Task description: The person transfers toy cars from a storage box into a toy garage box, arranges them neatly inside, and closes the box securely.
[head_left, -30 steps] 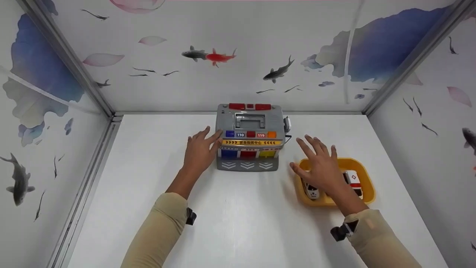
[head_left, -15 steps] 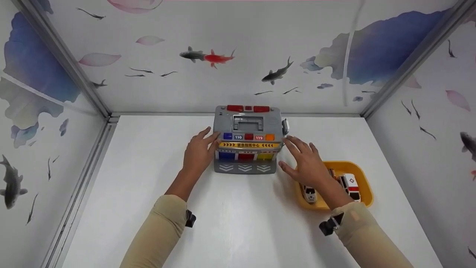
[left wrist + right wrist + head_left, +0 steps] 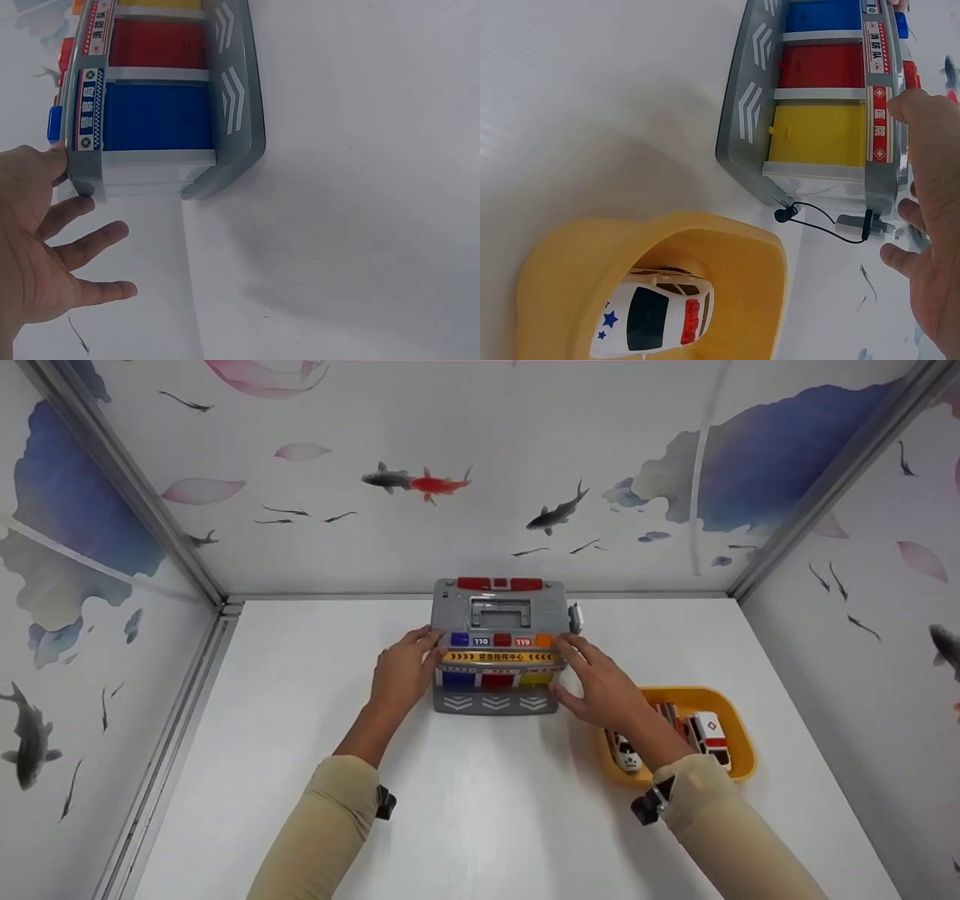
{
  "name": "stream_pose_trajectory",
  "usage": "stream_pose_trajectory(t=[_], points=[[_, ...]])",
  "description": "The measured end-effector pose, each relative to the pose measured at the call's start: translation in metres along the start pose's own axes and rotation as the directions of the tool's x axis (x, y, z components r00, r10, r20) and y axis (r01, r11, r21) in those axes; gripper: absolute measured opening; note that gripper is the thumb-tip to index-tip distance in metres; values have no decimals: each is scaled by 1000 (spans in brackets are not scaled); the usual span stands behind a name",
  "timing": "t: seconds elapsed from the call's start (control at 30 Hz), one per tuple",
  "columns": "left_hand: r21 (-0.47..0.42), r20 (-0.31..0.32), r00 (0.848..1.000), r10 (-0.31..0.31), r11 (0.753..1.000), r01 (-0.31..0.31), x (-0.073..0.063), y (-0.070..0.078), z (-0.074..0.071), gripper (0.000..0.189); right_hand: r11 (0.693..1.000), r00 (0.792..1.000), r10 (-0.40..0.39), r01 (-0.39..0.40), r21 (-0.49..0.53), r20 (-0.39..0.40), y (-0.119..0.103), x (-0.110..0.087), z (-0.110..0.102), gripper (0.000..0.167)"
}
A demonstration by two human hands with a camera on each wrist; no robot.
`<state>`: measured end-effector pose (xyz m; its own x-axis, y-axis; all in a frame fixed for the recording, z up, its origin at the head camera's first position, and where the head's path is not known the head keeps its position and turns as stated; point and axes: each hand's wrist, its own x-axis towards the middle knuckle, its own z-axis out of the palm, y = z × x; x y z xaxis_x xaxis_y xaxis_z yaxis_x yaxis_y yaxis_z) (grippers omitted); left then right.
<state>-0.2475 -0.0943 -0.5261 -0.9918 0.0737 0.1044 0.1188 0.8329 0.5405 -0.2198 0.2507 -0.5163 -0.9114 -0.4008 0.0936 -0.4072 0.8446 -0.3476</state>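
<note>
A grey toy garage (image 3: 499, 657) with red lights on its roof stands at the back of the table. Its front has a blue door (image 3: 159, 116), a red door (image 3: 823, 66) and a yellow door (image 3: 819, 135). My left hand (image 3: 401, 675) touches its left upper edge, the other fingers spread out beside it in the left wrist view. At the opposite end, my right hand (image 3: 604, 686) rests its thumb near the red label (image 3: 880, 124) above the yellow door, while its remaining fingers extend past the side.
A yellow tub (image 3: 742, 735) on the right holds toy vehicles, among them a white car with blue stars (image 3: 656, 315) and a white ambulance (image 3: 711, 731). A black cord (image 3: 829, 234) loops from the garage's right side. Printed wall panels enclose the table's back and sides.
My right hand has moved left from over the yellow tub to the garage's right end. The left hand has stayed at the left edge, and the garage stands where it was.
</note>
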Motion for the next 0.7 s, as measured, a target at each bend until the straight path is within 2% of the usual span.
stream_pose_trajectory(t=[0.3, 0.7], points=[[-1, 52, 998, -26, 1000, 26, -2, 6, 1, 49, 999, 999, 49, -50, 22, 15, 1, -4, 7, 82], [94, 22, 999, 25, 995, -27, 6, 4, -5, 48, 1000, 1000, 21, -21, 20, 10, 3, 6, 0, 79]])
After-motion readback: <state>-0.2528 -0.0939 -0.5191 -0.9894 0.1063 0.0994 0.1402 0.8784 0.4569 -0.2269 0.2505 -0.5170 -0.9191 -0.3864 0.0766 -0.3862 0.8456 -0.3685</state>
